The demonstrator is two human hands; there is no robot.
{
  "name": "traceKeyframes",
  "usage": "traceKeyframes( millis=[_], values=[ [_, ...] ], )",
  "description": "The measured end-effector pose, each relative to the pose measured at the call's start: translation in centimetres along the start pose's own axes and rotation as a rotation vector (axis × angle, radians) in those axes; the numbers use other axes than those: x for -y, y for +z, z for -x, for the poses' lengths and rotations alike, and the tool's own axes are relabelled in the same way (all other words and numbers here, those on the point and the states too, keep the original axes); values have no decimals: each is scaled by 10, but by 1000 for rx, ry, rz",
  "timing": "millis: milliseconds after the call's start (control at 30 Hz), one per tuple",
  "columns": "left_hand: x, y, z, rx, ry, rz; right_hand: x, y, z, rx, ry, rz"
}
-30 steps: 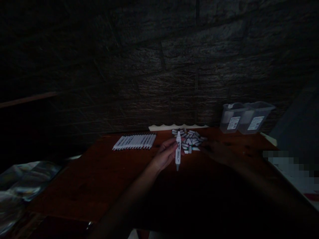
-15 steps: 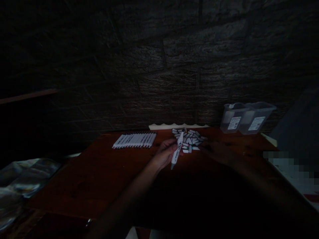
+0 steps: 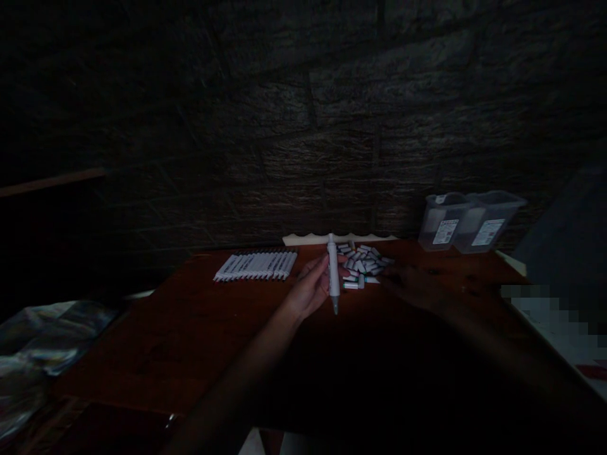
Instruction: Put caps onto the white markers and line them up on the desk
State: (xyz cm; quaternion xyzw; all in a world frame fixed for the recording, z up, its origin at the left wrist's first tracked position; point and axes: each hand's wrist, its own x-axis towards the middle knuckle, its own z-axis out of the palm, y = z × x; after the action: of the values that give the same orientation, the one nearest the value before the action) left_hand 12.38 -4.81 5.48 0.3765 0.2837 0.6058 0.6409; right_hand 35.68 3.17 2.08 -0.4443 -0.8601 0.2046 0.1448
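My left hand (image 3: 310, 287) is closed around a white marker (image 3: 334, 272) with grey ends and no caps on it, held nearly upright in view over the table. Behind it lies a loose pile of marker caps (image 3: 363, 260), white with coloured bands. My right hand (image 3: 408, 284) rests at the right edge of this pile, in deep shadow. Its fingers are too dark to make out, so I cannot see whether it holds a cap. To the left, a row of white markers (image 3: 256, 265) lies side by side.
The brown wooden table (image 3: 190, 341) stands against a dark brick-patterned wall (image 3: 284, 158). Two clear plastic containers (image 3: 484, 224) with labels stand at the back right. A wavy white strip (image 3: 303, 240) runs behind the caps. Crumpled plastic (image 3: 57, 335) lies at the left.
My left hand has turned the marker from a slant to nearly upright, rolling its printed lettering aside. The right hand has stayed close to the same spot by the caps.
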Motion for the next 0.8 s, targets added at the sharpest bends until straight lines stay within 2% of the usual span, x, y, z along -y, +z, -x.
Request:
traceKeyframes(
  millis=[267, 467, 800],
  values=[
    [-4, 2, 1, -19, 2, 35, -4, 3, -1, -36, 0, 19],
    [-12, 5, 1, -29, -39, 139, -3, 3, -1, -18, -10, 0],
    [-16, 8, 5, -38, -20, 194, 1, 0, 0, 11, -8, 23]
  ],
)
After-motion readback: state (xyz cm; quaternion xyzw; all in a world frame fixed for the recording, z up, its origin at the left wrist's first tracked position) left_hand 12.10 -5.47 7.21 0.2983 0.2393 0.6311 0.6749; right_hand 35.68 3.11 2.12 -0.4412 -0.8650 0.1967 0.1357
